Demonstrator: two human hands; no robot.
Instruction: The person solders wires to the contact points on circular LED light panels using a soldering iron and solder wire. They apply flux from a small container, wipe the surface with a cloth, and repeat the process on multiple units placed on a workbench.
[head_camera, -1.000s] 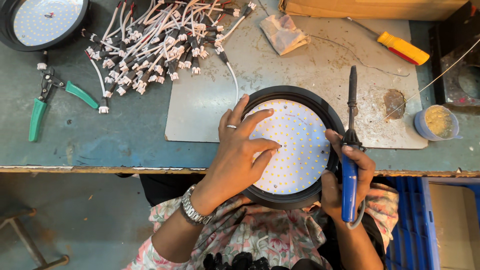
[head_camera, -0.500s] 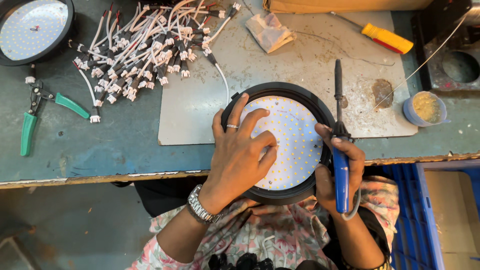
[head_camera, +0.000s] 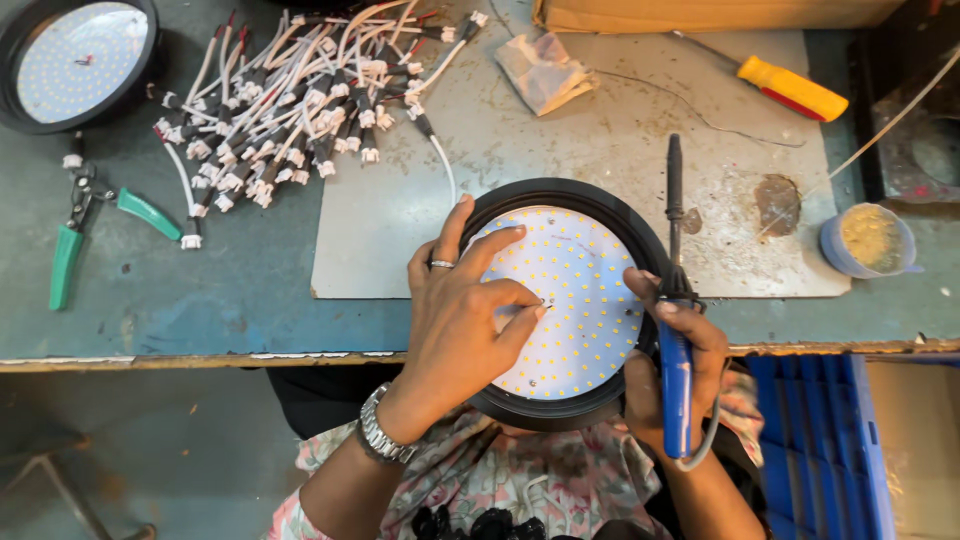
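A round black lamp housing (head_camera: 600, 205) with a white board of small yellow dots (head_camera: 585, 295) rests at the bench's front edge, partly over my lap. My left hand (head_camera: 465, 315), with a ring and a metal watch, lies on the board, fingertips pinching near its centre. Gripped in my right hand (head_camera: 680, 370) is a soldering iron with a blue handle (head_camera: 677, 385); its dark shaft points away from me along the lamp's right rim.
A grey mat (head_camera: 560, 130) lies under the lamp. A heap of white and black wire connectors (head_camera: 290, 95) sits at back left, with a second lamp (head_camera: 75, 60), green-handled cutters (head_camera: 75, 235), a yellow screwdriver (head_camera: 790, 88), a small tub (head_camera: 868, 240) and a blue crate (head_camera: 820, 450).
My left hand's fingers have curled inward to a pinch near the board's centre. The view has shifted slightly; the right hand keeps its hold on the iron.
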